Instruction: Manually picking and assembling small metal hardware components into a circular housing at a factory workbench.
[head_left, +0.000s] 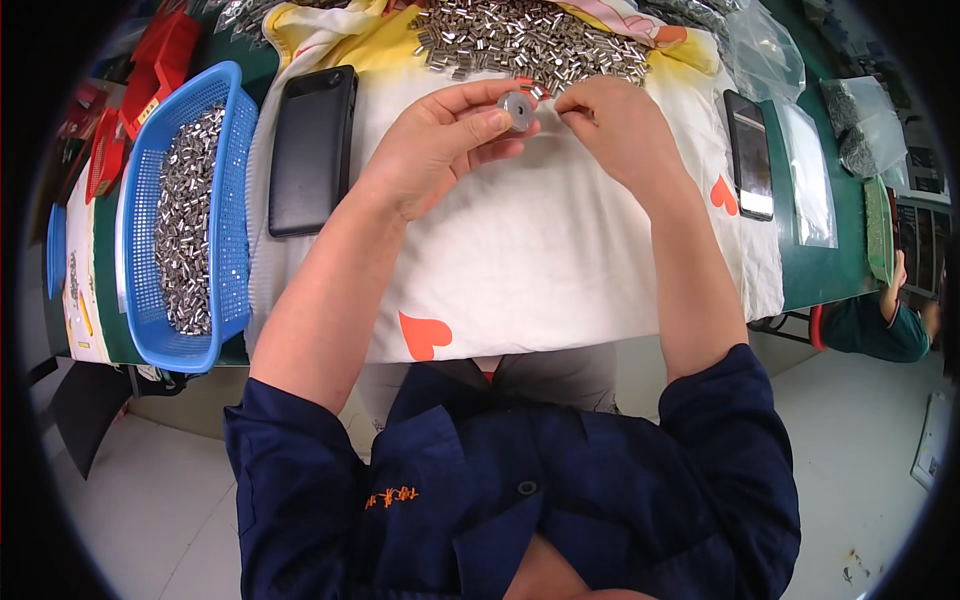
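Over the white cloth, my left hand (435, 138) is closed on a round grey metal disc (517, 111) with a hole in its middle, gripped between thumb and fingers. Just beyond the disc, by the left fingertips, shows a small shiny metal cylinder (538, 91); what supports it is unclear. My right hand (620, 122) is close on the right, its fingers curled into a pinch whose contents I cannot make out. Past both hands lies a heap of small silvery metal cylinders (500, 40) on the cloth.
A blue plastic basket (236, 200) of similar metal pieces stands left, beside a black rectangular case (312, 150). On the right lie a dark phone (750, 155) and clear plastic bags (765, 50). Red bins (160, 65) sit far left. Another person's arm (893, 290) shows far right.
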